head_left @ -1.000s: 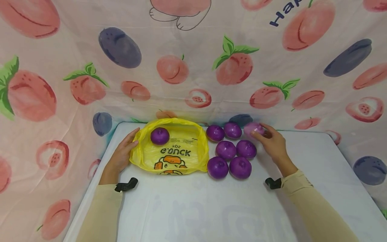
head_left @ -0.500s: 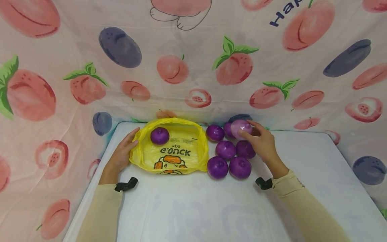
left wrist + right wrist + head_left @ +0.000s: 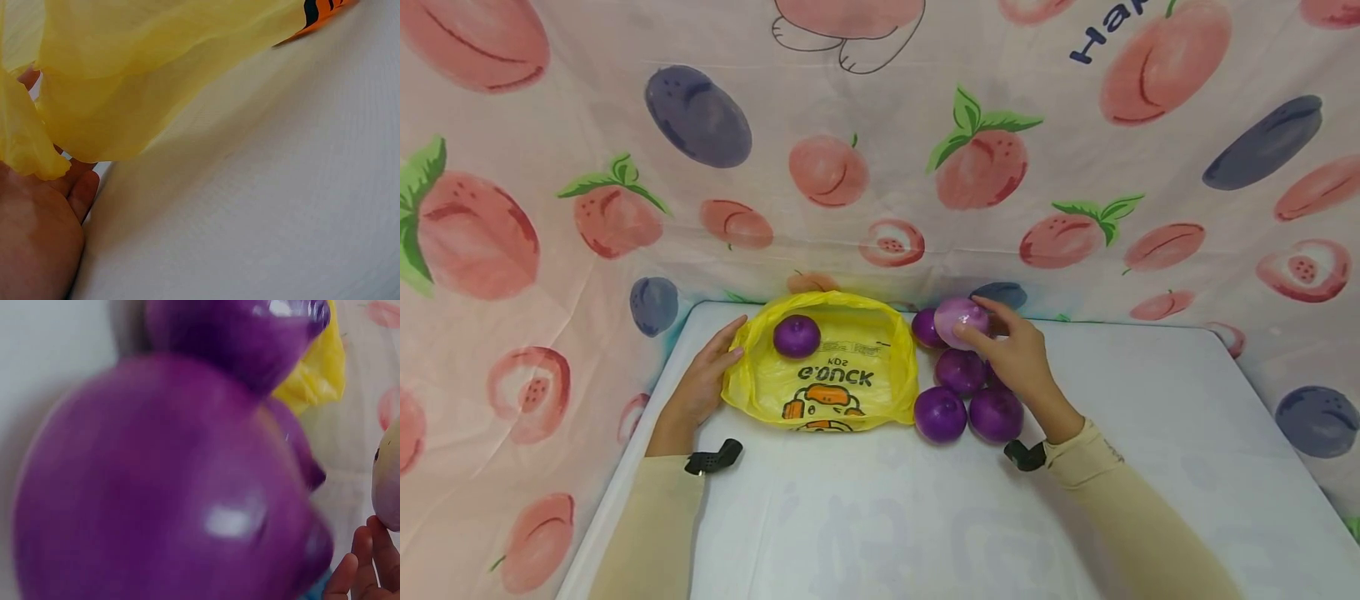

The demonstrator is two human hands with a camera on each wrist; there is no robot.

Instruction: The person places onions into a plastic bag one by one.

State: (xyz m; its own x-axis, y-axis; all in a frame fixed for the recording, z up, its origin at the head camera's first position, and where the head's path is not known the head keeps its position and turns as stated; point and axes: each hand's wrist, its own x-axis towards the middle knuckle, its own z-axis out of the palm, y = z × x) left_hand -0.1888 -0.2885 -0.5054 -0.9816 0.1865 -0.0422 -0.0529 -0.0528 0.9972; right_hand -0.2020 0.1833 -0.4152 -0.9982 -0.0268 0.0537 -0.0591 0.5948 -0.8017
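A yellow plastic bag [image 3: 850,404] lies with its mouth spread, and one onion-shaped purple ball [image 3: 797,337] sits inside. My left hand [image 3: 703,379] holds the bag's left edge; in the left wrist view the thin plastic [image 3: 119,119] drapes over the fingers. In my right hand [image 3: 1018,350] is a paler, shiny onion-shaped purple ball [image 3: 961,322], gripped between thumb and fingers above the back of the group. Its pale underside [image 3: 389,478] shows at the right edge of the right wrist view, over the fingertips [image 3: 342,575].
Several more purple balls [image 3: 940,414] stand in rows right beside the bag; the right hand hides some of them. Up close, one ball [image 3: 169,487] fills much of the right wrist view. A white-covered table [image 3: 865,517] meets a fruit-printed cloth [image 3: 917,150] behind.
My right hand has carried the pale ball leftward from the group's back right corner, over the back row towards the bag. The left hand and the bag have stayed put.
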